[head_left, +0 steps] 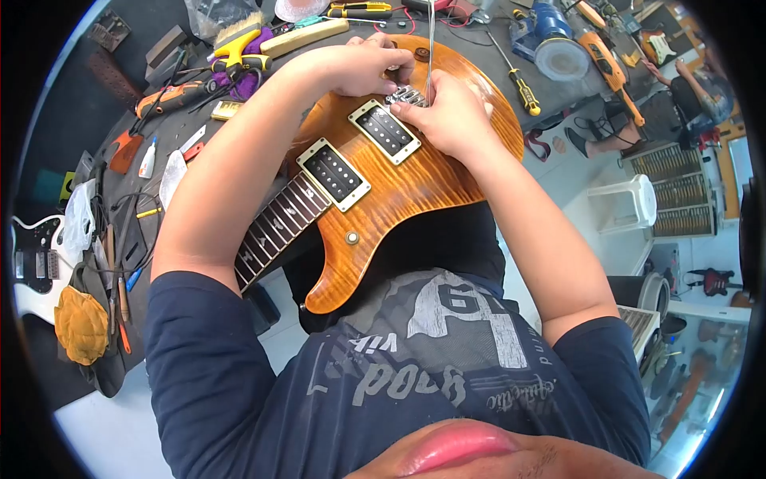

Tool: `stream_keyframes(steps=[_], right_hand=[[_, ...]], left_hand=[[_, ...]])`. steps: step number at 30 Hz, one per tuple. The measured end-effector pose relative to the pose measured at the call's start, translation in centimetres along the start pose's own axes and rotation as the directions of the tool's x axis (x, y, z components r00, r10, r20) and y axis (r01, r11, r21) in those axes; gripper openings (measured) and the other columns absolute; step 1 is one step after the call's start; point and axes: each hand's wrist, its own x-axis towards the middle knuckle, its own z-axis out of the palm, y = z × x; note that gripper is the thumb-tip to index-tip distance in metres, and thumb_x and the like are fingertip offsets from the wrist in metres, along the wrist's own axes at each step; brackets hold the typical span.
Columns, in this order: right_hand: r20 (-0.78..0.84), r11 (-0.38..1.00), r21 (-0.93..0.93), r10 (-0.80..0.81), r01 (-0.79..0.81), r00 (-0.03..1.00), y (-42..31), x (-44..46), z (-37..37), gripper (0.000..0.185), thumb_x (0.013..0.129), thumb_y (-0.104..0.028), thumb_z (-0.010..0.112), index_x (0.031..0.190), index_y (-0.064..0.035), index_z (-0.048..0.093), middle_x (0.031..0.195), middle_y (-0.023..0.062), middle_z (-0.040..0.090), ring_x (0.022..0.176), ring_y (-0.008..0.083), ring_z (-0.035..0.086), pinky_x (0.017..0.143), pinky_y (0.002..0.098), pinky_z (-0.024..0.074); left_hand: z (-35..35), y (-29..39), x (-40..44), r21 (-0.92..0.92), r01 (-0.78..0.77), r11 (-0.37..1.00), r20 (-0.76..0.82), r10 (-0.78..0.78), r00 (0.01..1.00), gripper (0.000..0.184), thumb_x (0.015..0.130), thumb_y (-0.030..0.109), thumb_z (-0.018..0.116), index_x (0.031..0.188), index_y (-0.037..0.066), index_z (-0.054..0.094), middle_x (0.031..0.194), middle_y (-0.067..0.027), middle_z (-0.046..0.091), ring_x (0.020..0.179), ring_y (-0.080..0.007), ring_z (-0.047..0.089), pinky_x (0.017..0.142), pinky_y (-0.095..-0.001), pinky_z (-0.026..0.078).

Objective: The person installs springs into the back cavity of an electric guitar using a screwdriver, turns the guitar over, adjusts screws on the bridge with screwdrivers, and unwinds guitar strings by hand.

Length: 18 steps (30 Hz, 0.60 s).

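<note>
An amber flame-top electric guitar (431,172) lies tilted across my lap and the bench edge, its fretboard (283,215) pointing to the lower left. No strings show over its two black pickups (333,173). At the metal bridge (408,96), my left hand (371,68) has bent fingers closed near the far-left end; what they pinch is hidden. My right hand (456,116) is closed at the bridge's right side, thumb against it and the other fingers curled. Thin shiny strands (432,40) rise from beside my right forefinger past the top of the view.
On the dark bench (471,44) lie a yellow-handled screwdriver (524,93), a brush (239,36), an orange power tool (170,99) and a glue bottle (148,158). Another guitar body (40,255) is at far left. A white stool (626,201) and another person (678,108) are at right.
</note>
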Motion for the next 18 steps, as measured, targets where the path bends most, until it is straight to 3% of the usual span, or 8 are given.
stream_keyframes(steps=[2,5,8,12,16,18], right_hand=[[-0.014,0.999,0.005,-0.049,0.049,0.999,1.3,0.1,0.4,0.053,0.084,-0.049,0.088,0.091,-0.0030,0.063,0.083,0.0118,0.069,0.080,0.0269,0.067,0.076,0.0432,0.0518],[0.080,0.990,0.138,-0.002,-0.009,0.997,2.3,0.5,-0.2,0.052,0.085,-0.051,0.086,0.091,-0.0043,0.063,0.083,0.0114,0.070,0.081,0.0273,0.068,0.079,0.0432,0.0527],[-0.004,0.999,-0.019,0.043,-0.043,0.999,0.8,-0.3,-0.2,0.052,0.084,-0.052,0.086,0.090,-0.0058,0.063,0.084,0.0109,0.071,0.081,0.0262,0.068,0.079,0.0424,0.0536],[-0.005,0.999,-0.046,0.020,-0.020,1.000,1.2,0.5,0.3,0.055,0.083,-0.055,0.088,0.089,-0.0062,0.063,0.083,0.0094,0.070,0.079,0.0236,0.067,0.075,0.0400,0.0537],[0.121,1.000,0.005,0.003,-0.003,0.993,1.3,1.3,0.2,0.062,0.086,-0.051,0.084,0.114,0.0020,0.070,0.105,0.0199,0.078,0.103,0.0337,0.075,0.094,0.0443,0.0571],[0.169,0.998,0.060,-0.005,-0.005,0.986,0.5,0.5,-0.7,0.062,0.088,-0.049,0.084,0.119,0.0024,0.069,0.110,0.0207,0.078,0.108,0.0342,0.075,0.097,0.0448,0.0567]], left_hand=[[-0.1,0.0,-0.5,-0.023,-0.017,1.000,0.006,0.017,1.000,0.031,0.096,0.018,0.074,0.126,0.019,0.064,0.132,-0.0111,0.055,0.126,-0.0362,0.054,0.113,-0.0496,0.045],[0.0,-0.6,-0.3,-0.077,-0.053,0.996,-0.017,0.052,0.999,0.030,0.097,0.018,0.074,0.125,0.017,0.064,0.129,-0.0107,0.057,0.125,-0.0342,0.055,0.111,-0.0481,0.046],[0.3,-0.5,-0.3,-0.096,-0.078,0.992,-0.050,0.073,0.996,0.027,0.096,0.018,0.075,0.122,0.014,0.065,0.126,-0.0104,0.060,0.123,-0.0322,0.056,0.108,-0.0476,0.046],[0.4,-0.4,-0.6,-0.095,-0.026,0.995,-0.050,0.022,0.999,0.026,0.098,0.019,0.074,0.121,0.014,0.065,0.131,-0.0113,0.059,0.124,-0.0346,0.056,0.110,-0.0495,0.045],[0.3,0.0,-0.8,-0.061,0.030,0.998,-0.020,-0.031,0.999,0.028,0.100,0.021,0.071,0.127,0.018,0.063,0.138,-0.0134,0.055,0.128,-0.0374,0.054,0.112,-0.0511,0.045],[0.7,-0.5,-0.1,-0.027,0.010,1.000,-0.012,-0.011,1.000,0.031,0.100,0.021,0.070,0.130,0.020,0.061,0.139,-0.0152,0.054,0.130,-0.0385,0.054,0.113,-0.0518,0.044]])
